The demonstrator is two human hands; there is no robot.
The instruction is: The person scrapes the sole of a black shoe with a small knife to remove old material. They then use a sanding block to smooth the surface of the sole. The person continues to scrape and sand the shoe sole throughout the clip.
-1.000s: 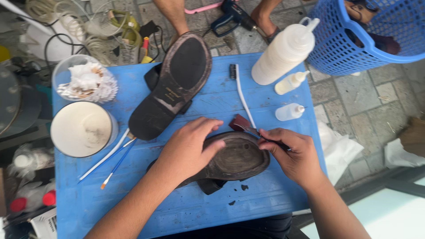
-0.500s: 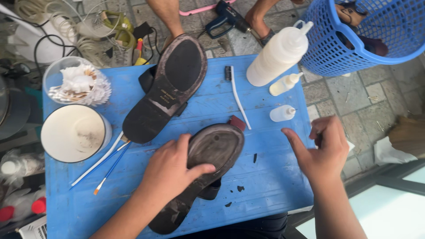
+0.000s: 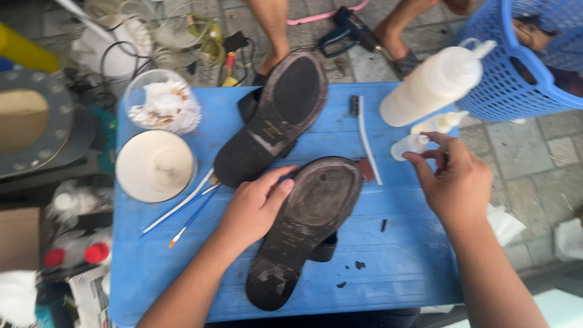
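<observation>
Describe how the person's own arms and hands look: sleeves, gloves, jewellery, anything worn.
Both forearms are bare as far as the frame shows; no sleeve is in view. The left hand and the right hand wear no gloves. No ring, watch or bracelet shows on either hand or wrist. The fingernails look short and unpainted.

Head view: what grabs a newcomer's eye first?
Two dark upturned shoes on the bright blue plastic table: the nearer worn-soled shoe lies under the left hand, and the second black-soled shoe lies behind it. At the right, the right hand touches a small clear squeeze bottle below a big white squeeze bottle.
</observation>
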